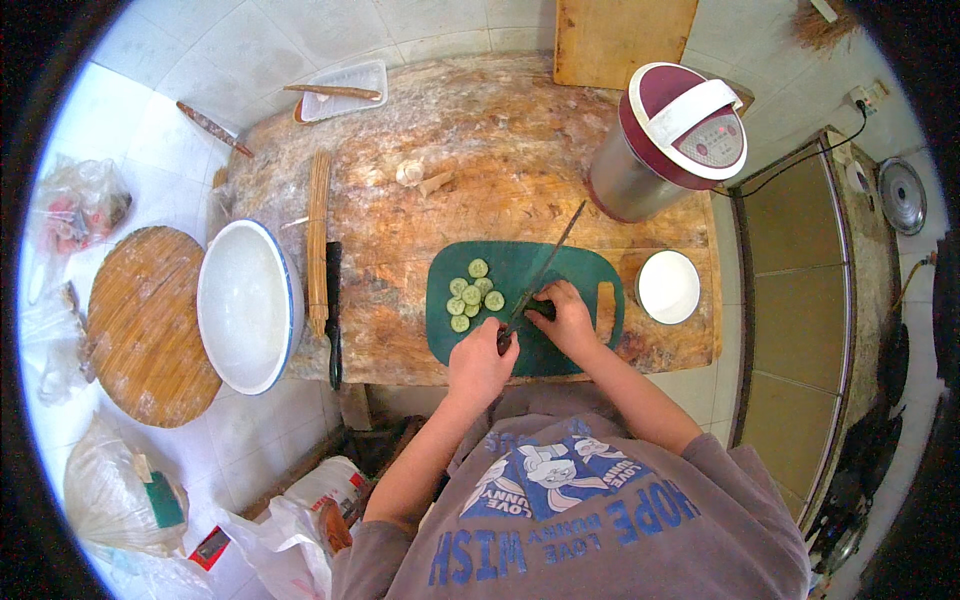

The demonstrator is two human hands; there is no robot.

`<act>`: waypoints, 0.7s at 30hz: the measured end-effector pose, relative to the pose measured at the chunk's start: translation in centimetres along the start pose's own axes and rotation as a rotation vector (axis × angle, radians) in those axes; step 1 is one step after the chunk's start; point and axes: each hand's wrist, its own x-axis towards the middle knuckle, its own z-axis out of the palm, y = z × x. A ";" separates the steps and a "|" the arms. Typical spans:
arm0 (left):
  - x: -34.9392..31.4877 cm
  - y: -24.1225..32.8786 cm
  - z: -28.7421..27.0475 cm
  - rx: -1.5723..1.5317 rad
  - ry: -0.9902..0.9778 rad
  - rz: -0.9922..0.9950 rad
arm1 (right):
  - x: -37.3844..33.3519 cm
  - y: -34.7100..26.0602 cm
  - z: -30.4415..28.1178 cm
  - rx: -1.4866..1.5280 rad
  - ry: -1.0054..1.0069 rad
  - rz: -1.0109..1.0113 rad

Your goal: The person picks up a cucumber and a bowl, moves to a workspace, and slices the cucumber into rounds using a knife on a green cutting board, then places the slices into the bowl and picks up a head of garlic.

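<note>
My left hand is wrapped round the dark handle of a kitchen knife, whose blade points away to the upper right. With my right hand I hold a dark green piece of cucumber against the green cutting board; my fingers cover much of it. The blade stands right beside the cucumber's left end; whether it touches cannot be made out. Several round cucumber slices lie in a loose cluster on the board's left side.
A white bowl stands right of the board, with a maroon-and-silver electric appliance behind it. Leftward lie a black-handled knife, a bundle of thin sticks and a white basin. A plastic tray sits at the back.
</note>
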 end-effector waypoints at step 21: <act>1.2 -0.6 2.2 0.080 -0.023 0.058 | 0.0 -0.1 0.2 -0.002 0.014 0.031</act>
